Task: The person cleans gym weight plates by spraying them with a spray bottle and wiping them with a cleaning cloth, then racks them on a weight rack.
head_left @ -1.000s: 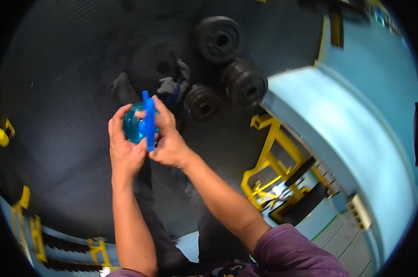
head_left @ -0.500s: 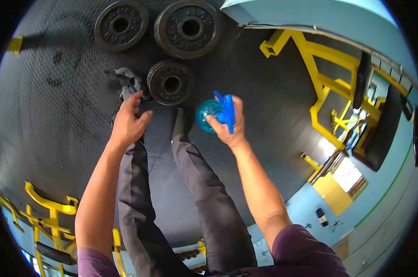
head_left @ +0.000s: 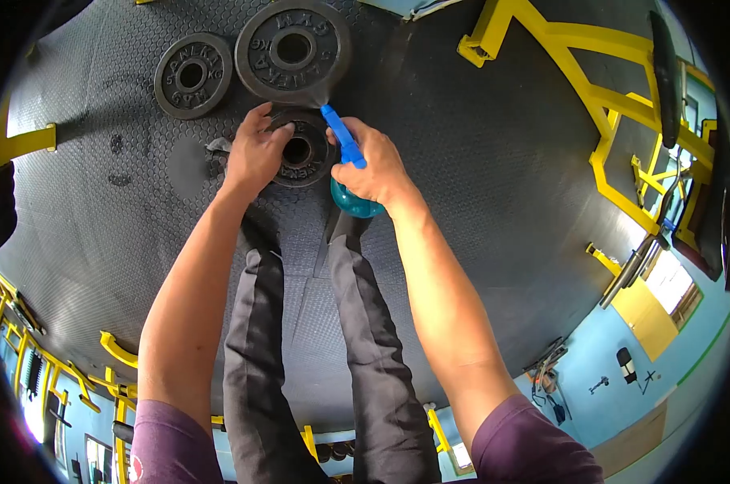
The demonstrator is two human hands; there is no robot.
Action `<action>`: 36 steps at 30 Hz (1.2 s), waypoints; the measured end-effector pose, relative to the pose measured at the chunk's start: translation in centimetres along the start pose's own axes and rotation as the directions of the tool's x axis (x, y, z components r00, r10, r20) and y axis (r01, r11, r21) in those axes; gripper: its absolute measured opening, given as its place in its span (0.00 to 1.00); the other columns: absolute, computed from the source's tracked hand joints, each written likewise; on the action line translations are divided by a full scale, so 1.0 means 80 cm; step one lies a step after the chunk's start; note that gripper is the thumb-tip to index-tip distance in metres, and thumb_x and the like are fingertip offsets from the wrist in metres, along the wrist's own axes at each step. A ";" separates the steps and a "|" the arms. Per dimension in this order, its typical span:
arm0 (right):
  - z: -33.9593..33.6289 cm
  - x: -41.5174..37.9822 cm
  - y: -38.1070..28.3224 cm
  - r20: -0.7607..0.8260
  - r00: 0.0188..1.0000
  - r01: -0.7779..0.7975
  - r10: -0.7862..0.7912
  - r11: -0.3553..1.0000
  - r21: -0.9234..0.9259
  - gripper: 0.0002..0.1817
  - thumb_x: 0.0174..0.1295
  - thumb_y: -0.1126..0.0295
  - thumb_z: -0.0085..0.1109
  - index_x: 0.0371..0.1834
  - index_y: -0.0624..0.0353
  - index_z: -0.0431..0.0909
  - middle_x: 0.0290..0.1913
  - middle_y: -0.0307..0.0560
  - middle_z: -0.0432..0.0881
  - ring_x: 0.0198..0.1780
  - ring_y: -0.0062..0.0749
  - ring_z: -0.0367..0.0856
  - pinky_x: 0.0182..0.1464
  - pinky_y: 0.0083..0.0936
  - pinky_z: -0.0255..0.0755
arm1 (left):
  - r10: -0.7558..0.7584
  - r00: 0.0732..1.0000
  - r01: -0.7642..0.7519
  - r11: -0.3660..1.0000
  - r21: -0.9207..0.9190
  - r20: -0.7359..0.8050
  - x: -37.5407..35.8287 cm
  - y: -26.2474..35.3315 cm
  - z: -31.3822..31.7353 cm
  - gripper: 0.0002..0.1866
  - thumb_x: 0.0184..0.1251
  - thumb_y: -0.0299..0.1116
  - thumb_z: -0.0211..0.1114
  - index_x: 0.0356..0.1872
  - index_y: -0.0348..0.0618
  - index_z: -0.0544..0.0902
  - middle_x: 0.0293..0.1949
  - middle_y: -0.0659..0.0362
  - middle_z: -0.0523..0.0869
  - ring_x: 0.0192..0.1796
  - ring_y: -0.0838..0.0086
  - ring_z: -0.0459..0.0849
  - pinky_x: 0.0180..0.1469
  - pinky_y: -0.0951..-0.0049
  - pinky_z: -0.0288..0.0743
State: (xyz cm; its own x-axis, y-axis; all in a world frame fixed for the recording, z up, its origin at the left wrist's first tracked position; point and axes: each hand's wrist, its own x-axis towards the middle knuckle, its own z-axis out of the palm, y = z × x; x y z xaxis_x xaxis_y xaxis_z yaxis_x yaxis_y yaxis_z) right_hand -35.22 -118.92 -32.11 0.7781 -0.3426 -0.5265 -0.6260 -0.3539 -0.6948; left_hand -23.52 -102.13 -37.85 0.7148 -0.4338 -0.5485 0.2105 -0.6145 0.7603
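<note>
My right hand (head_left: 371, 161) is wrapped round the neck and trigger of a spray bottle (head_left: 357, 202) with a blue head and a see-through teal body. Its nozzle points up and away, and a faint mist shows at the tip, near the large weight plate (head_left: 330, 71). My left hand (head_left: 256, 153) grips the left rim of the small black weight plate (head_left: 304, 175), thumb over its face. Some of its fingers are hidden. A grey cloth (head_left: 218, 145) lies just left of that hand, partly covered by it.
Another weight plate (head_left: 171, 81) lies at the far left on the black rubber floor (head_left: 478, 202). A yellow machine frame (head_left: 595, 97) stands on the right, and a yellow bar (head_left: 30, 143) juts in at left. My legs are below the hands.
My left hand has moved from beside the cloth onto the small plate. The spray bottle has come closer to the plates and turned, and mist now shows. The view has shifted.
</note>
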 end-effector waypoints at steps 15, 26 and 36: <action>-0.015 0.079 0.082 -0.477 0.818 0.254 -0.322 0.946 -0.203 0.37 0.50 0.69 0.67 0.65 0.68 0.66 0.59 0.66 0.75 0.60 0.63 0.75 0.64 0.48 0.69 | -0.116 0.955 0.149 0.984 0.102 -0.273 0.053 -0.073 -0.021 0.35 0.60 0.40 0.69 0.67 0.37 0.69 0.54 0.45 0.80 0.62 0.56 0.75 0.61 0.62 0.72; 0.038 0.125 0.226 -0.612 0.790 -0.010 0.027 0.999 0.031 0.51 0.55 0.52 0.75 0.74 0.61 0.51 0.63 0.65 0.70 0.66 0.59 0.72 0.65 0.43 0.71 | -0.095 0.986 0.150 0.860 0.488 -0.135 0.001 -0.249 -0.013 0.22 0.51 0.30 0.72 0.50 0.42 0.80 0.44 0.42 0.83 0.51 0.47 0.82 0.55 0.56 0.75; 0.016 0.081 0.260 -0.636 0.770 -0.117 0.052 0.991 -0.060 0.49 0.57 0.55 0.73 0.75 0.59 0.52 0.68 0.67 0.66 0.72 0.61 0.65 0.69 0.46 0.67 | -0.211 0.971 0.238 0.886 -0.398 0.110 -0.140 -0.019 -0.013 0.22 0.50 0.15 0.62 0.49 0.39 0.71 0.42 0.64 0.77 0.45 0.79 0.78 0.51 0.78 0.73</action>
State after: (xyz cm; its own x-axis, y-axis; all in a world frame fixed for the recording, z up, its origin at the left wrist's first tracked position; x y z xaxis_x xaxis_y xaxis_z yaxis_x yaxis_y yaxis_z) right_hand -43.15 -127.41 -50.62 0.5335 -0.8358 -0.1302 -0.7145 -0.3629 -0.5981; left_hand -31.13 -95.63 -32.47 0.5764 -0.3639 -0.7317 0.6220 -0.3854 0.6816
